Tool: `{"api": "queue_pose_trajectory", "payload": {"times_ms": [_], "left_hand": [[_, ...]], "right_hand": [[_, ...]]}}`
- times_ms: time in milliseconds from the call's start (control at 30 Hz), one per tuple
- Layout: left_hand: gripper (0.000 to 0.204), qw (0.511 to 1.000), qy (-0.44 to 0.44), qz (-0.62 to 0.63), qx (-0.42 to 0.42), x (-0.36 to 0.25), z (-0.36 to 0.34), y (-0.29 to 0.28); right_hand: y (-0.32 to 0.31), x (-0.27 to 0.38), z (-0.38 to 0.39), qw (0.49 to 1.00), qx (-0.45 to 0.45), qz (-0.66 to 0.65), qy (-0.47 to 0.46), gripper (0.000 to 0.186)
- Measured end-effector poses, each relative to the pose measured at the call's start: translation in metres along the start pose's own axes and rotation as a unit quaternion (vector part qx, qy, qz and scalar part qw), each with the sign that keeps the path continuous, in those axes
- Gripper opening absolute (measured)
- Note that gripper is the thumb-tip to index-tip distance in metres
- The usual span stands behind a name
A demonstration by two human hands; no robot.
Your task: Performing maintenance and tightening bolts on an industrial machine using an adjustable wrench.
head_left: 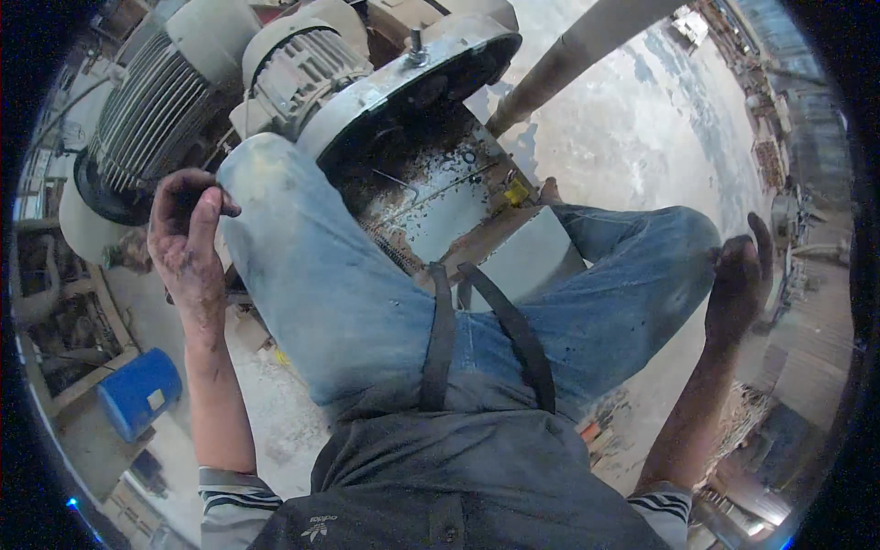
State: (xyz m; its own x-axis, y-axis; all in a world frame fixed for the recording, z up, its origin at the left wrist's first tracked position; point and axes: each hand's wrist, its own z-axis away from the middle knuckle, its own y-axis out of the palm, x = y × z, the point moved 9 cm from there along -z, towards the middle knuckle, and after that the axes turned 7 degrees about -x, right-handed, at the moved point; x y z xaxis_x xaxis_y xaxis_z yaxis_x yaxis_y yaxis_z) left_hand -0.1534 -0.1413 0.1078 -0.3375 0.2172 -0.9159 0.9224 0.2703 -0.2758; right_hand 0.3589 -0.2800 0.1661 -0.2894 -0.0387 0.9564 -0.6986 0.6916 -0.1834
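My left hand (190,243) is raised beside my left knee, its fingers curled in toward the thumb. A small dark bit shows at the fingertips, too small to name. My right hand (741,275) is in shadow by my right knee, with one finger stretched up apart from the others and nothing visible in it. Between my legs stands a machine with an oval metal belt-guard housing (321,124), open toward me, and a ribbed electric motor (307,73) behind it. Below the housing, a metal plate (440,220) carries dark debris and a bent wire (399,183).
A larger finned motor (142,101) stands at the far left. A blue drum (139,394) lies at the lower left. A thick pole (587,60) slants across at the upper right. Two dark straps (504,321) hang over my lap. Cluttered shelving (55,312) lines the left.
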Motion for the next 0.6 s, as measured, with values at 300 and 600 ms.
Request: {"api": "queue_pose_trajectory", "payload": {"times_ms": [300,600], "left_hand": [[0.029,0.766,0.126,-0.237,0.584,0.044,0.030,0.318],[0.031,0.576,0.405,-0.524,0.479,0.285,0.140,0.454]], "right_hand": [[-0.005,-0.041,-0.016,0.991,0.005,-0.133,-0.019,0.047],[-0.082,-0.142,0.009,0.950,-0.114,0.068,0.282,0.035]]}}
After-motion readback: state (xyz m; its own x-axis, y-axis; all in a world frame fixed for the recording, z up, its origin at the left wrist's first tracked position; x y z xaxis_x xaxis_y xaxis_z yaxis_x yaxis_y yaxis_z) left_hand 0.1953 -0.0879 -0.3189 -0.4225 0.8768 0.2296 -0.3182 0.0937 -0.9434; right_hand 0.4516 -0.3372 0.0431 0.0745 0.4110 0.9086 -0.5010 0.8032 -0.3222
